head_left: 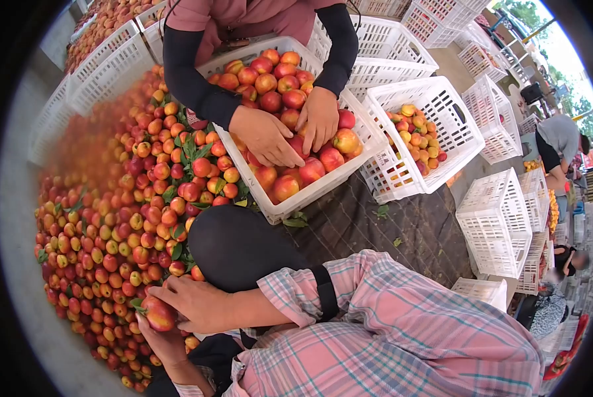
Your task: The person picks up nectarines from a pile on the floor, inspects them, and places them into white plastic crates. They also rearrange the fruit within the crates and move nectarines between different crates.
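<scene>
A red and yellow nectarine (pixel 159 313) with a green leaf at its side is between my two hands, low on the left. My right hand (pixel 194 301) reaches over it from the right, fingers and thumb curled round it. From below, my left hand (pixel 163 343) holds the same fruit, one finger along its left side; its other fingers are partly hidden. Beneath and beyond both hands spreads a large heap of nectarines (pixel 111 248), with green leaves among them.
Across from me, a co-worker's hands (pixel 290 129) rest on nectarines in a white crate (pixel 329 182). Another white crate (pixel 442 99) holds smaller yellow-orange fruit. White crates (pixel 495 221) stand stacked at right. My black-clad knee (pixel 240 245) is beside the heap; dark sheeting (pixel 382 231) covers the floor.
</scene>
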The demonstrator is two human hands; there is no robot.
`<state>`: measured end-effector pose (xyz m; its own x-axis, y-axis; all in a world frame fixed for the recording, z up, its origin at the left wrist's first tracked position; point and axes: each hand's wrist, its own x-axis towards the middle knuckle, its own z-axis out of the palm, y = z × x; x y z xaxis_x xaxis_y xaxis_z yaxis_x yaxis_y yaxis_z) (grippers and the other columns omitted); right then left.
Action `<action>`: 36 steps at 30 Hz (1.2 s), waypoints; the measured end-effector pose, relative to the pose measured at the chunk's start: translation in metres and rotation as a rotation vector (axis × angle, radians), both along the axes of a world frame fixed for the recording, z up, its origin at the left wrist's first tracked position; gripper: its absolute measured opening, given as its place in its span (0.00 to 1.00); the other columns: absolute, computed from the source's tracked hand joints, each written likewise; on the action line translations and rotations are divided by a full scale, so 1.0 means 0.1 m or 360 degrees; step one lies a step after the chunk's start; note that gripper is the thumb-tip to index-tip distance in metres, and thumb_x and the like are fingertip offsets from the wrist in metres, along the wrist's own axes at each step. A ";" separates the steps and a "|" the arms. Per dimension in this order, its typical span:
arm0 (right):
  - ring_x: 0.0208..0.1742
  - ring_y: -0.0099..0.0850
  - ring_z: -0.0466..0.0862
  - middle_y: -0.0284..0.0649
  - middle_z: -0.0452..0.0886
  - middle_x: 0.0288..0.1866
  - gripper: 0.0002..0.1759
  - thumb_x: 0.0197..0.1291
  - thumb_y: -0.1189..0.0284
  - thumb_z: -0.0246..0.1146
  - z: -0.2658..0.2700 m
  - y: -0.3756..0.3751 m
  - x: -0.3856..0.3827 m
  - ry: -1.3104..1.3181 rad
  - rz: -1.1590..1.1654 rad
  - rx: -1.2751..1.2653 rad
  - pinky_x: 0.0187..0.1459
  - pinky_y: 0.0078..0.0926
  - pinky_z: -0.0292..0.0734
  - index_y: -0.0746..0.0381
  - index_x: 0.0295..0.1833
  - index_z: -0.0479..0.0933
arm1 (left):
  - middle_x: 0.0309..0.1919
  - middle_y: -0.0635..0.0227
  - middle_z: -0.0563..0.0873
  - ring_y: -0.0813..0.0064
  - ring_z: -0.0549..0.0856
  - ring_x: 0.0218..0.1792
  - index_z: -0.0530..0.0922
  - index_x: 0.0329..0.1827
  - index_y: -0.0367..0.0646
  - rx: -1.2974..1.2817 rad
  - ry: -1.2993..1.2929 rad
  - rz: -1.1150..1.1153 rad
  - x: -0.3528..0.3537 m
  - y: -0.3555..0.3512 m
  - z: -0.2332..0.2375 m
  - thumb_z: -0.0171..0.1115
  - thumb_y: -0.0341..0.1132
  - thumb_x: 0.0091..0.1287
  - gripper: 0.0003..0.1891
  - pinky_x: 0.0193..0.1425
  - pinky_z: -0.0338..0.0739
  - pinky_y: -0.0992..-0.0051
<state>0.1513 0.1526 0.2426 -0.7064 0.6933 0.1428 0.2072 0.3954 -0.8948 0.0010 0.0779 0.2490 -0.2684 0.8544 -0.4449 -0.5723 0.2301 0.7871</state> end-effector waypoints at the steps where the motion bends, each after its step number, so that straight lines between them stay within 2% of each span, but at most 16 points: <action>1: 0.53 0.49 0.75 0.51 0.67 0.51 0.45 0.44 0.69 0.70 0.01 0.01 0.00 -0.0009 0.0115 -0.0155 0.51 0.44 0.74 0.59 0.68 0.56 | 0.63 0.60 0.71 0.64 0.71 0.65 0.63 0.66 0.40 -0.0066 0.0165 0.0103 0.08 -0.03 0.08 0.43 0.54 0.72 0.29 0.67 0.65 0.64; 2: 0.45 0.49 0.79 0.51 0.69 0.49 0.45 0.44 0.67 0.69 0.02 0.00 0.01 0.0018 0.0131 -0.0065 0.46 0.43 0.77 0.59 0.68 0.56 | 0.64 0.60 0.70 0.64 0.70 0.66 0.61 0.68 0.40 -0.0094 0.0230 0.0067 0.07 -0.10 0.03 0.42 0.54 0.73 0.30 0.69 0.64 0.64; 5: 0.43 0.49 0.80 0.51 0.69 0.49 0.44 0.43 0.68 0.69 0.06 -0.01 0.04 0.0072 0.0178 -0.0034 0.45 0.42 0.78 0.60 0.67 0.58 | 0.65 0.60 0.69 0.65 0.69 0.66 0.60 0.69 0.40 0.0009 0.0279 -0.0007 0.04 -0.19 -0.07 0.43 0.54 0.73 0.31 0.69 0.63 0.65; 8: 0.43 0.50 0.80 0.51 0.70 0.48 0.42 0.41 0.68 0.70 0.04 -0.02 0.01 0.0075 0.0217 -0.0082 0.44 0.42 0.77 0.61 0.64 0.61 | 0.65 0.62 0.69 0.66 0.69 0.66 0.60 0.70 0.42 -0.0058 0.0318 -0.0039 0.04 -0.25 -0.06 0.44 0.55 0.73 0.31 0.69 0.62 0.66; 15: 0.43 0.49 0.79 0.51 0.71 0.47 0.41 0.40 0.68 0.70 0.04 -0.01 0.00 0.0076 0.0263 -0.0130 0.45 0.42 0.76 0.60 0.63 0.63 | 0.65 0.64 0.70 0.67 0.70 0.66 0.60 0.70 0.44 -0.0122 0.0380 -0.0053 0.06 -0.33 -0.05 0.45 0.54 0.73 0.30 0.66 0.66 0.66; 17: 0.49 0.51 0.77 0.50 0.74 0.49 0.40 0.38 0.71 0.68 0.05 -0.01 -0.01 0.0058 0.0287 -0.0233 0.52 0.46 0.74 0.60 0.62 0.64 | 0.65 0.64 0.70 0.67 0.71 0.65 0.60 0.70 0.44 -0.0133 0.0395 -0.0050 0.09 -0.33 -0.03 0.45 0.54 0.72 0.30 0.65 0.67 0.66; 19: 0.50 0.50 0.76 0.50 0.73 0.49 0.40 0.39 0.72 0.67 0.08 0.00 0.01 0.0016 0.0300 -0.0214 0.52 0.47 0.73 0.60 0.63 0.64 | 0.63 0.59 0.72 0.67 0.73 0.64 0.61 0.68 0.37 -0.0093 0.0352 -0.0017 0.15 -0.31 0.02 0.46 0.50 0.73 0.28 0.67 0.66 0.66; 23: 0.53 0.49 0.75 0.50 0.72 0.51 0.40 0.39 0.74 0.67 0.01 -0.02 -0.01 -0.0053 0.0321 -0.0087 0.52 0.47 0.73 0.60 0.64 0.65 | 0.63 0.60 0.72 0.67 0.73 0.63 0.61 0.67 0.37 -0.0109 0.0326 -0.0040 0.19 -0.31 0.06 0.47 0.49 0.73 0.28 0.66 0.66 0.66; 36: 0.52 0.48 0.76 0.50 0.73 0.49 0.40 0.38 0.74 0.68 0.01 -0.03 -0.02 -0.0113 0.0319 -0.0111 0.53 0.45 0.73 0.63 0.63 0.65 | 0.63 0.62 0.72 0.69 0.72 0.63 0.62 0.67 0.39 -0.0114 0.0191 -0.0028 0.19 -0.29 -0.02 0.47 0.48 0.73 0.27 0.66 0.66 0.68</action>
<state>0.1491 0.1496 0.2432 -0.8376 0.5444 0.0446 0.1939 0.3727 -0.9075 0.0195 0.0487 0.2474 -0.3082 0.8267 -0.4706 -0.4706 0.2974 0.8307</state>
